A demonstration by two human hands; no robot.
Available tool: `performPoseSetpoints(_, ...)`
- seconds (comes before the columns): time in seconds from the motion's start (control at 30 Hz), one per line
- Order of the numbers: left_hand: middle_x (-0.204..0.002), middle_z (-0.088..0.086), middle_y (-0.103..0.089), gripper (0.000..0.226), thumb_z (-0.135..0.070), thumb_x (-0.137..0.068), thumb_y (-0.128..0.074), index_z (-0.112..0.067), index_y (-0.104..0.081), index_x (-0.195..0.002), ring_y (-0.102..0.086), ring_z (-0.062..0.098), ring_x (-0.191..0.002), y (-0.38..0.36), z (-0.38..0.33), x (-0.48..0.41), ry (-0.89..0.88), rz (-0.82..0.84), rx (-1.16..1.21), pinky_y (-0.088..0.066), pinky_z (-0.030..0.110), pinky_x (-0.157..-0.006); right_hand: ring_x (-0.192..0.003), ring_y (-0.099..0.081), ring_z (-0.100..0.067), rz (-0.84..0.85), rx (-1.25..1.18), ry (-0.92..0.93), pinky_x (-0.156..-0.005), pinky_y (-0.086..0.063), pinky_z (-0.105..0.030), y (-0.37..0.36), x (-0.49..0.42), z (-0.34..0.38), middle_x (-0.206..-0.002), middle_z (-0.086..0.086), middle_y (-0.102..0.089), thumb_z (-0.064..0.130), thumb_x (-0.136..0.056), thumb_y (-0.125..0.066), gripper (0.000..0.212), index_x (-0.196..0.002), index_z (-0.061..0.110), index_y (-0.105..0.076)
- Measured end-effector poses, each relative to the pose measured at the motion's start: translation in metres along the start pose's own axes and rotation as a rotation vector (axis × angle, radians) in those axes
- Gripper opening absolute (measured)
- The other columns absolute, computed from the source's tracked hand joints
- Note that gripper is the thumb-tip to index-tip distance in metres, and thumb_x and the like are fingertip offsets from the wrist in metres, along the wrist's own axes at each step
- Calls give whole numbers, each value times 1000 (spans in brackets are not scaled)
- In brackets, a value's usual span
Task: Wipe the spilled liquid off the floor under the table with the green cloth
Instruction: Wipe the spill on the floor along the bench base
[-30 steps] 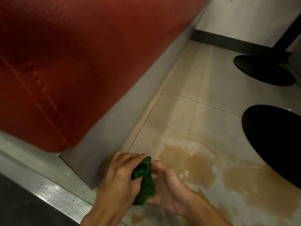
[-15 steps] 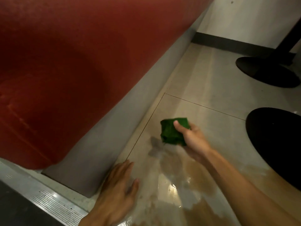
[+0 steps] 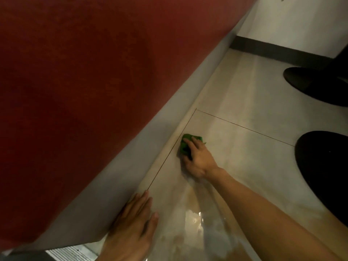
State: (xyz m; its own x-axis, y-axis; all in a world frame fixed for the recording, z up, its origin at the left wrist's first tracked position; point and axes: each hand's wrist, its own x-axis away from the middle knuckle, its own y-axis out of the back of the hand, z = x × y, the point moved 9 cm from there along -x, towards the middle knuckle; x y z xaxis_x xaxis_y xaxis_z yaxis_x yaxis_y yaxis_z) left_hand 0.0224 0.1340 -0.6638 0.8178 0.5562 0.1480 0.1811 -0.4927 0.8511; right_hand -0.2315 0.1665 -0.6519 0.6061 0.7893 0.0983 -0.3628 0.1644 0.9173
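Observation:
The green cloth (image 3: pixel 183 147) is bunched into a wad on the pale floor tile, close to the seam beside the bench plinth. My right hand (image 3: pixel 199 159) holds it against the floor, fingers lying over its top and thumb curled at its near side. Behind that hand, the brownish spilled liquid (image 3: pixel 192 223) spreads toward me as a wet, glossy smear with a bright reflection. My left hand (image 3: pixel 131 228) lies flat on the floor at the near left, fingers straight, next to the plinth.
A red upholstered bench (image 3: pixel 75 91) on a grey plinth (image 3: pixel 131 157) fills the left side. Two black round table bases (image 3: pixel 327 166) (image 3: pixel 316 85) stand at the right. A ribbed metal strip (image 3: pixel 69 253) runs along the near left edge. A white wall with a dark skirting closes the far end.
Both hands held the cloth at first. My left hand let go and went flat on the floor. My right hand carried the cloth forward through the puddle and pressed it down near the plinth.

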Motion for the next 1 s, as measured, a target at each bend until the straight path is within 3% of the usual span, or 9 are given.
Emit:
performPoseSetpoints(0.13,-135,-16,-52,75,-65,-93,-8,-27,-68,-118,-52,9,-122,-5,-1,-2,18,51,12,-8,8,-105,-147,-11,-27,101,43,199,-118,-5,-29,-11,35,34,-160,-6,-15,41,-96,-44,61,-151,27,-22)
performPoseSetpoints(0.27,-148,-32,-1,123,-81,-48,37,-40,-24,-147,-1,-11,-136,8,-4,-4,60,-66,-75,10,9,-108,-146,-18,-29,226,59,422,-119,-22,-39,-33,80,56,-158,-10,-21,41,-92,-34,59,-149,23,-30)
performPoseSetpoints(0.33,-150,-32,4,130,-77,-38,44,-42,-15,-148,10,-13,-134,10,-5,-4,72,-15,-111,12,11,-107,-146,-19,-27,248,79,468,-118,-25,-38,-35,90,51,-158,-7,-21,29,-94,-41,55,-148,23,-32)
performPoseSetpoints(0.4,-150,-32,0,126,-79,-43,41,-41,-20,-147,7,-12,-135,9,-3,-3,60,-38,-107,16,8,-105,-145,-21,-24,213,85,460,-118,-20,-29,-26,82,40,-158,-5,-23,17,-92,-52,58,-147,24,-34)
performPoseSetpoints(0.5,-146,-32,-15,113,-83,-62,24,-36,-40,-142,-6,-10,-136,7,0,-2,24,-102,-29,16,2,-103,-144,-25,-24,104,57,263,-112,-10,-17,-5,46,5,-157,-6,-25,11,-89,-56,62,-146,22,-35)
performPoseSetpoints(0.57,-145,-30,-22,105,-82,-70,16,-34,-47,-138,-13,-9,-137,7,0,-1,12,-94,12,12,2,-104,-143,-26,-25,45,40,120,-114,-10,-19,9,21,-22,-156,-7,-26,17,-92,-55,58,-146,22,-35)
performPoseSetpoints(0.73,-148,-31,-15,108,-82,-64,22,-37,-36,-143,-7,-9,-138,7,1,-1,-7,-95,-2,14,3,-104,-132,-40,-33,-17,52,-119,-110,-31,-35,28,-14,-55,-150,-12,-37,19,-89,-57,58,-143,19,-38)
performPoseSetpoints(0.93,-150,-33,-1,113,-82,-56,29,-40,-21,-147,7,-13,-137,-1,5,-1,17,-27,-21,18,5,-104,-140,-31,-29,23,19,50,-115,-20,-29,5,29,-6,-154,-8,-31,21,-94,-52,50,-142,22,-41)
performPoseSetpoints(1.0,-149,-33,1,103,-82,-62,18,-38,-19,-148,9,-14,-135,3,1,-1,0,-11,-1,19,4,-103,-140,-31,-28,55,-12,179,-115,-17,-24,0,53,17,-153,-10,-32,16,-92,-54,50,-141,20,-44)
